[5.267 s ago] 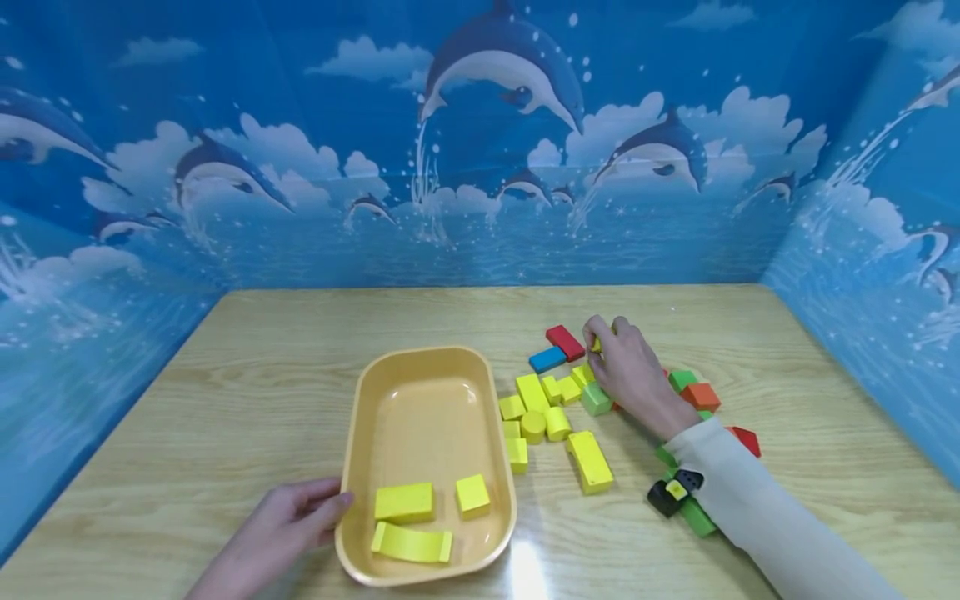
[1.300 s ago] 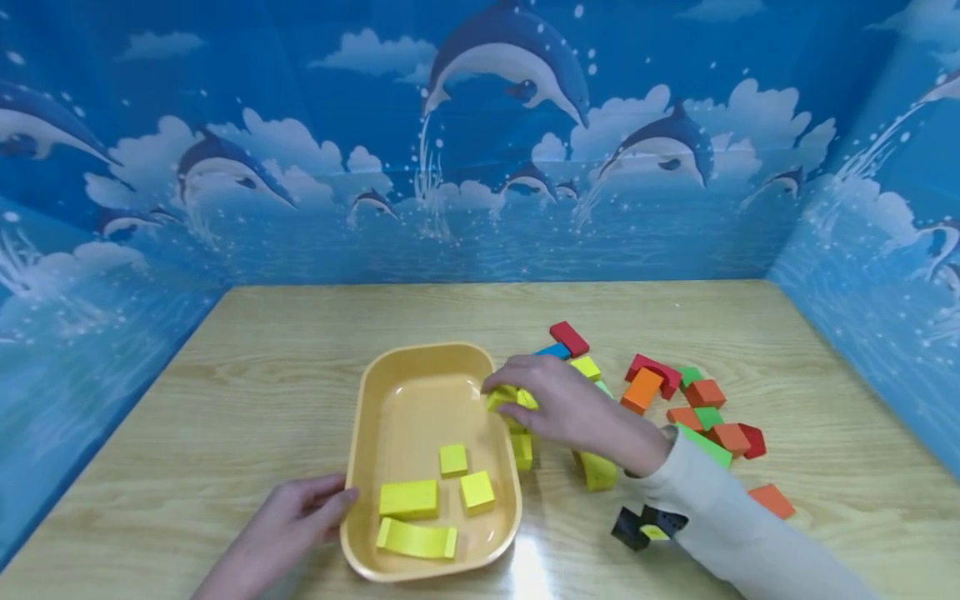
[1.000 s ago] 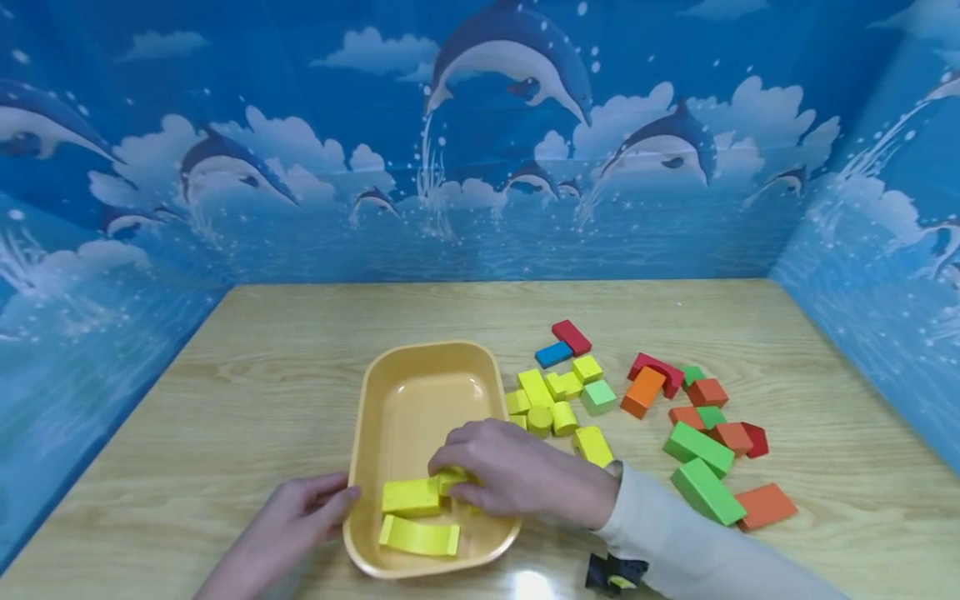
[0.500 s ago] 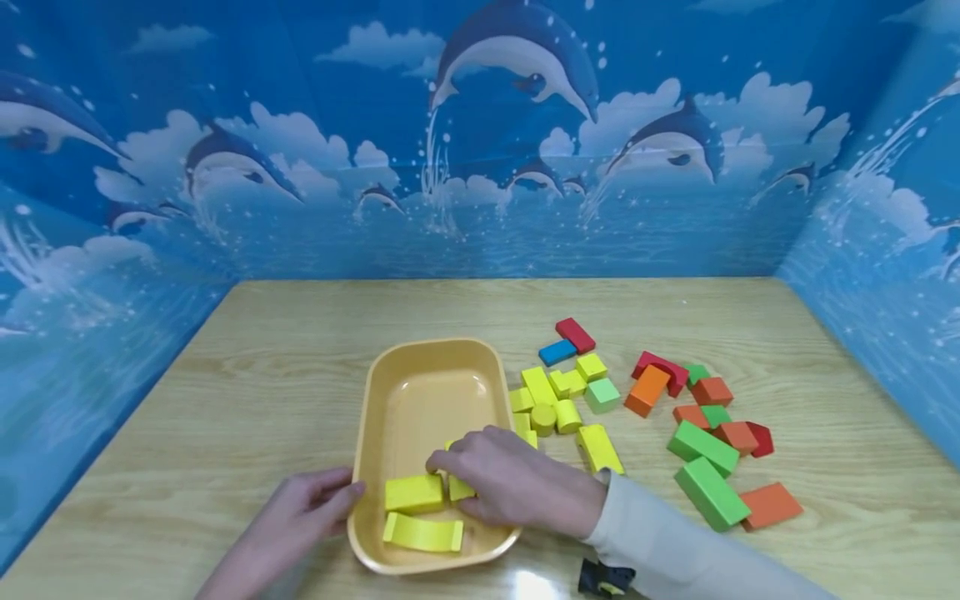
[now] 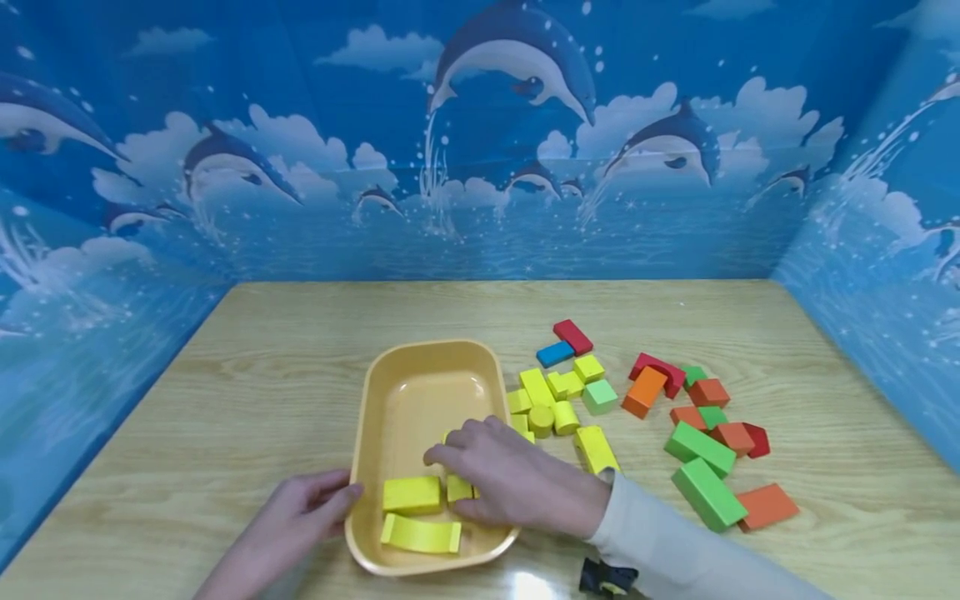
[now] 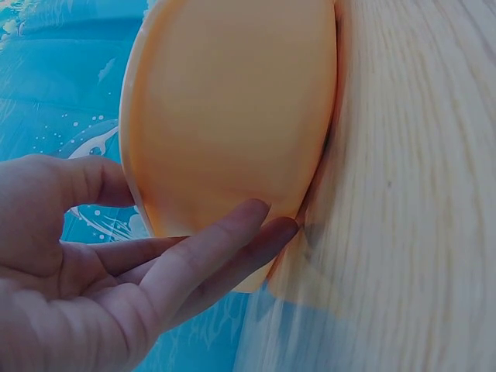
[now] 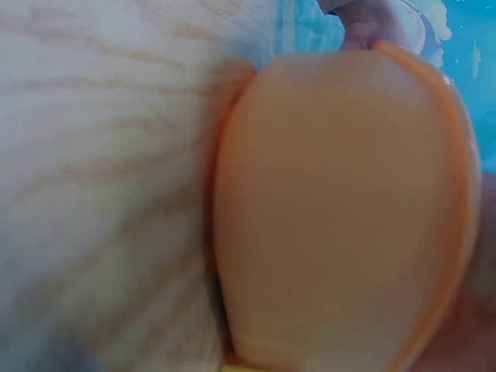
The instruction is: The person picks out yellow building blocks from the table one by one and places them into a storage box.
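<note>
A pale-orange plastic tray (image 5: 431, 400) stands on the table. My left hand (image 5: 296, 512) holds its left rim; in the left wrist view the thumb goes over the rim and the fingers lie along the outer wall. Inside the tray, my right hand (image 5: 517, 479) hovers low with thumb and forefinger apart around a yellow block (image 5: 459, 487), and hides part of what lies beneath it. Left of that hand lie a yellow rectangular block (image 5: 412, 495) and a yellow arched block (image 5: 422, 534). The right wrist view shows mostly the tray's outer wall (image 7: 341, 209).
Several yellow blocks, including a cylinder (image 5: 566, 418) and an arch (image 5: 596, 448), lie close to the tray's right side. Beyond are a blue block (image 5: 555, 353), a red block (image 5: 573, 336) and a group of green (image 5: 708, 494), orange and red blocks. Dolphin-printed curtains enclose the table.
My right hand went from the pile at the right into the tray with yellow blocks, and its fingers have since parted. More yellow blocks lie in the tray. My left hand stays on the rim.
</note>
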`<action>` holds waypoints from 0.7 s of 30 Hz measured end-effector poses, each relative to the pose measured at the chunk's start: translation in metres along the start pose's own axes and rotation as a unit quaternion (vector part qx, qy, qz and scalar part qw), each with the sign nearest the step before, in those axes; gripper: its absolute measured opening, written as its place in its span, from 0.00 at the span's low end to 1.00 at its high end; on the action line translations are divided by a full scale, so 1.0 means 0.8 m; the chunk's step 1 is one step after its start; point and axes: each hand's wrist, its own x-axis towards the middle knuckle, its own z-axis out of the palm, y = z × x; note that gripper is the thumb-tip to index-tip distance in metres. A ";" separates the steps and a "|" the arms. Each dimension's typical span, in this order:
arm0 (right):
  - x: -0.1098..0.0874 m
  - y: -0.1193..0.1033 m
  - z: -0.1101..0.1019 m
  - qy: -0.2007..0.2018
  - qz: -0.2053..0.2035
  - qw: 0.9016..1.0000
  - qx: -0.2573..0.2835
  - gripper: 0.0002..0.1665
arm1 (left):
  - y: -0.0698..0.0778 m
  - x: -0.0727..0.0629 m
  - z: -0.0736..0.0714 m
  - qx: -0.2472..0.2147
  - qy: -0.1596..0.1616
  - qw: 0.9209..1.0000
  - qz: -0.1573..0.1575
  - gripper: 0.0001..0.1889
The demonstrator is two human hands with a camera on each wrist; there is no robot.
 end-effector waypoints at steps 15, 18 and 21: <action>-0.040 0.122 -0.042 0.133 0.273 0.951 0.063 0.19 | -0.001 -0.001 -0.004 0.002 -0.011 1.000 0.019 0.21; -0.045 0.139 -0.043 0.065 0.336 0.939 0.033 0.18 | -0.004 -0.002 -0.007 -0.006 -0.022 0.999 0.033 0.21; -0.047 0.148 -0.039 -0.003 0.379 0.925 0.028 0.19 | -0.005 -0.002 -0.009 -0.015 -0.033 0.999 0.041 0.22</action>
